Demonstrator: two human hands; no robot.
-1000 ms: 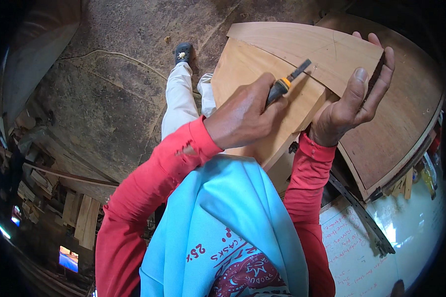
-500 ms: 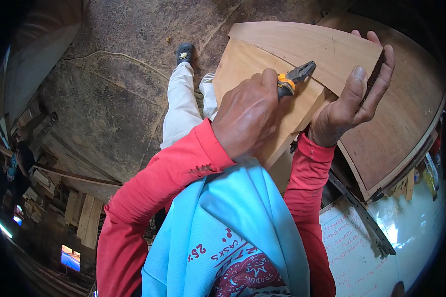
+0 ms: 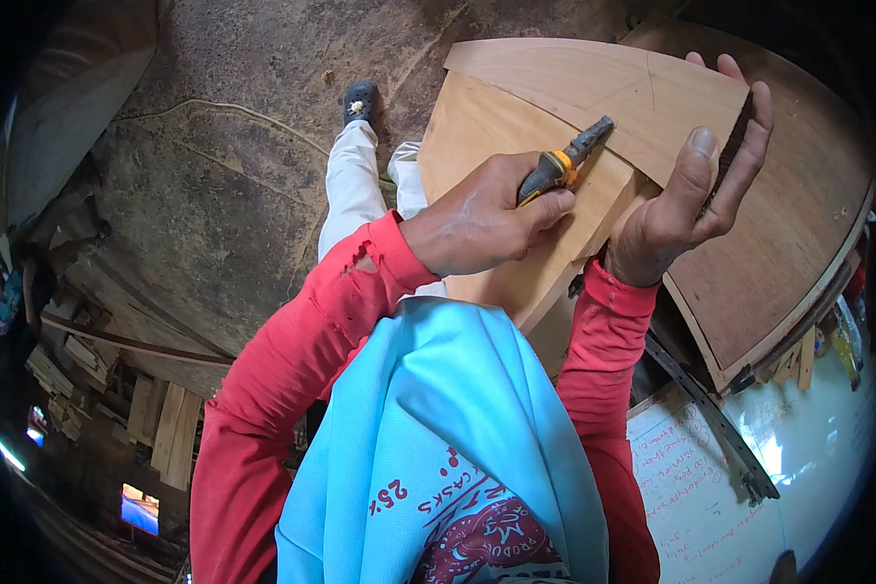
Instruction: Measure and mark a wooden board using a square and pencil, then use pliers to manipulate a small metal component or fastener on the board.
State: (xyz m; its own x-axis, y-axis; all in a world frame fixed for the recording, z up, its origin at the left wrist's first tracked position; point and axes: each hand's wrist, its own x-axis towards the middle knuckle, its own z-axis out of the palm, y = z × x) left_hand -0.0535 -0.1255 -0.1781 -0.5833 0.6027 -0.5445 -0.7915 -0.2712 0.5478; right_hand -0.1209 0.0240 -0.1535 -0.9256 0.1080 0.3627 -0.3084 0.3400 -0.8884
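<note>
A pair of pliers (image 3: pixel 561 165) with yellow-and-black handles is gripped in my left hand (image 3: pixel 487 214). Their dark jaws point up and right, over the seam between two pale wooden pieces. The upper piece is a curved wooden board (image 3: pixel 574 73) with a pencil line on it; it lies along the far edge of a wider wooden panel (image 3: pixel 496 122). Around the right end of the curved board closes my right hand (image 3: pixel 672 209), thumb on top and fingers along the cut end. Part of its palm is hidden by the wood.
A large brown curved plywood sheet (image 3: pixel 788 224) lies at the right. Below it are a dark metal bar (image 3: pixel 715 419) and a white surface (image 3: pixel 701 526) with red handwriting. Wood offcuts (image 3: pixel 170 428) are stacked at the left. My foot in a dark clog (image 3: pixel 359 100) rests on the floor.
My left hand has rolled over and shifted slightly left, so its thumb now shows beneath the handles. The pliers have turned with it. My right hand and the boards have hardly moved.
</note>
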